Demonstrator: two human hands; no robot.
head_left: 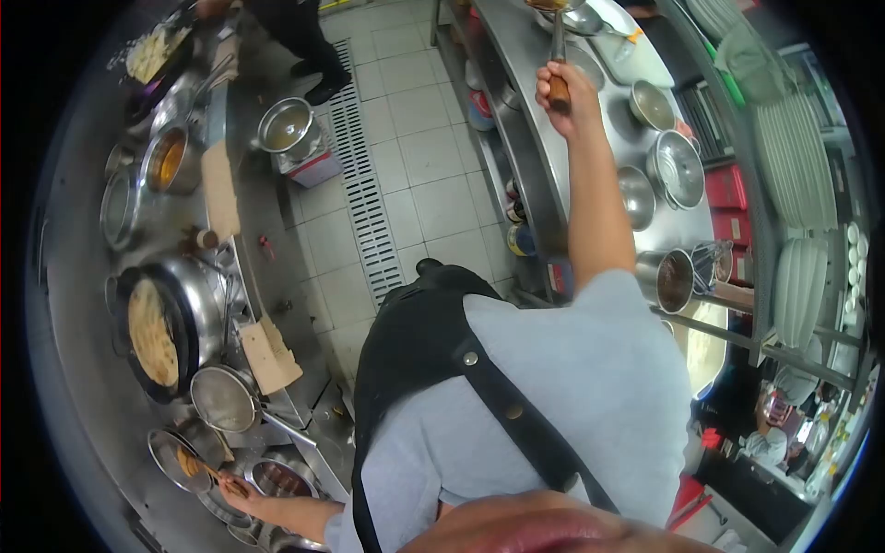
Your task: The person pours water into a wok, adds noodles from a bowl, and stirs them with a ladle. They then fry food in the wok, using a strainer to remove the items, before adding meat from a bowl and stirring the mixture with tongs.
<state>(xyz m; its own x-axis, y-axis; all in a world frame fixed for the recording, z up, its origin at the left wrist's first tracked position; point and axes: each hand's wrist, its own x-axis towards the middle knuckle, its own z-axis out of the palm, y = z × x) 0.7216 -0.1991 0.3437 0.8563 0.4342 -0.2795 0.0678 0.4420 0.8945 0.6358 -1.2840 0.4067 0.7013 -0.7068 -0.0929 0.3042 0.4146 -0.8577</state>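
Observation:
My left hand (pixel 238 495), at the lower left, is closed round the handle of a wooden-handled utensil (pixel 214 474). Its orange-brown end lies over a round metal pan (pixel 164 452); I cannot make out its exact kind. Beside that hand stands a pot with dark red contents (pixel 281 477). Stretched out over the steel counter at the top, my right hand (pixel 569 92) grips the brown wooden handle of a ladle (pixel 559 46). The ladle's bowl is cut off by the upper frame edge. Metal bowls (pixel 653 106) stand to the right of this hand.
Along the left stove are a black pan with a flatbread (pixel 152 334), a mesh strainer (pixel 224 399) and a pot with orange liquid (pixel 169 161). A pot on a box (pixel 288 127) stands on the floor by a drain grate (pixel 359 184). Another person's legs (pixel 300 41) are beyond. Plates (pixel 797 166) fill the right rack.

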